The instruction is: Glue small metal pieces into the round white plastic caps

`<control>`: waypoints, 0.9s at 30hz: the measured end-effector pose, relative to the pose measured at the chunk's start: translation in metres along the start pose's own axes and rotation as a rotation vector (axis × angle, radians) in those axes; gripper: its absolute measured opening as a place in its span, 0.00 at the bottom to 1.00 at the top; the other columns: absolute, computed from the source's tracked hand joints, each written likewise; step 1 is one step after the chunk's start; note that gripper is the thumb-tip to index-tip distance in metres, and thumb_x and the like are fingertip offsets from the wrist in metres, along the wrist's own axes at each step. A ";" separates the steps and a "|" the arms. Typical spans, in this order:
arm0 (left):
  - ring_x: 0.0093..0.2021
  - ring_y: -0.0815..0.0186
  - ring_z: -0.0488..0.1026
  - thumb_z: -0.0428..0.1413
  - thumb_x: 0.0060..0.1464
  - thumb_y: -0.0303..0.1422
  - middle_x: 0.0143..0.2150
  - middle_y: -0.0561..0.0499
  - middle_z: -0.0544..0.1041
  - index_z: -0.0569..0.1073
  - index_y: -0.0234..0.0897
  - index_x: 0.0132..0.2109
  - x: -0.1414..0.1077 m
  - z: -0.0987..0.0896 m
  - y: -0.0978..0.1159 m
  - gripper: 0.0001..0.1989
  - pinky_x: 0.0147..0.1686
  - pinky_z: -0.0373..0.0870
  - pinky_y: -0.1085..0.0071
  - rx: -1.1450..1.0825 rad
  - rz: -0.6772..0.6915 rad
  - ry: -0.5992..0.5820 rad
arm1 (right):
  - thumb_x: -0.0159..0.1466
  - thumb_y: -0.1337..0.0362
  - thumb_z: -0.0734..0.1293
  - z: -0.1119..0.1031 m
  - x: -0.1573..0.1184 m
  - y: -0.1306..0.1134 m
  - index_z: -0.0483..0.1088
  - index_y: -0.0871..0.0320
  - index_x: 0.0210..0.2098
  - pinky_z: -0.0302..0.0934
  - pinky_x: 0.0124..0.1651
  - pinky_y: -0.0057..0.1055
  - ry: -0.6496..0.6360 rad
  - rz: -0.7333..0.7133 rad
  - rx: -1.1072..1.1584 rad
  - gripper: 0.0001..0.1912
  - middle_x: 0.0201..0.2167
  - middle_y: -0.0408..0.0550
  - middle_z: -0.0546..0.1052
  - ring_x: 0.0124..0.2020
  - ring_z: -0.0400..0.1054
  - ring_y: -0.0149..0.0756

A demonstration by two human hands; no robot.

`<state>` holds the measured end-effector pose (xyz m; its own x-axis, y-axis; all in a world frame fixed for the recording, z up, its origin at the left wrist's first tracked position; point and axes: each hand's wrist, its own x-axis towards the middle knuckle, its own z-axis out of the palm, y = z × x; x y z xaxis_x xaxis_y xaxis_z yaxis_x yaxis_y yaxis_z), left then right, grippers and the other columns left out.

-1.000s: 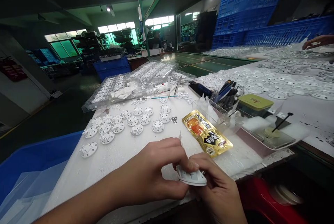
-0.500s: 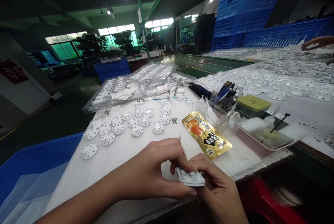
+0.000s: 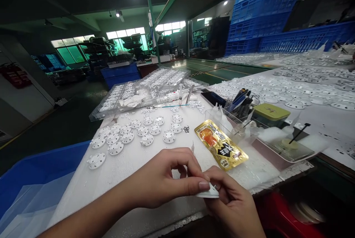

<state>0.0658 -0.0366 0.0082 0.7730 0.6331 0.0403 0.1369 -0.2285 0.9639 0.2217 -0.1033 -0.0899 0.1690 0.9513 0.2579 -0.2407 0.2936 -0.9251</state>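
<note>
At lower centre of the frame, a small round white plastic part (image 3: 208,193) is pinched between the fingers of the left hand (image 3: 163,182) and right hand (image 3: 234,204), raised just above the white table (image 3: 133,160) edge for close handling

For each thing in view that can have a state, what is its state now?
Left hand: fingers pinching the small white round plastic part.
Right hand: holding the same part from below.
Gold foil snack packet: lying flat, looks sealed.
Green-lidded tin: closed.
White round parts in rows: lying loose on the white table.
</note>
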 end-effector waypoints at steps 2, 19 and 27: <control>0.35 0.67 0.70 0.62 0.54 0.33 0.33 0.49 0.73 0.76 0.31 0.33 0.000 -0.001 0.001 0.08 0.36 0.64 0.71 0.005 -0.002 0.001 | 0.53 0.62 0.75 0.001 -0.001 0.000 0.75 0.53 0.33 0.48 0.20 0.16 0.054 0.090 0.067 0.09 0.24 0.39 0.65 0.20 0.53 0.20; 0.46 0.61 0.73 0.66 0.47 0.29 0.42 0.46 0.75 0.74 0.35 0.36 -0.004 -0.003 0.003 0.09 0.47 0.68 0.64 -0.269 -0.169 -0.059 | 0.52 0.66 0.75 0.001 0.001 0.007 0.71 0.56 0.29 0.49 0.16 0.14 0.094 -0.030 0.157 0.09 0.26 0.41 0.68 0.20 0.59 0.21; 0.39 0.66 0.73 0.66 0.47 0.29 0.40 0.48 0.76 0.69 0.35 0.34 -0.007 -0.002 0.002 0.12 0.41 0.68 0.71 0.256 0.218 -0.048 | 0.58 0.66 0.72 -0.001 -0.001 0.014 0.68 0.55 0.31 0.44 0.11 0.13 0.031 -0.049 0.196 0.07 0.24 0.37 0.68 0.12 0.52 0.16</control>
<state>0.0596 -0.0401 0.0105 0.8285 0.5149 0.2202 0.1114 -0.5368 0.8363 0.2190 -0.1006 -0.1035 0.2139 0.9329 0.2896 -0.4128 0.3550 -0.8388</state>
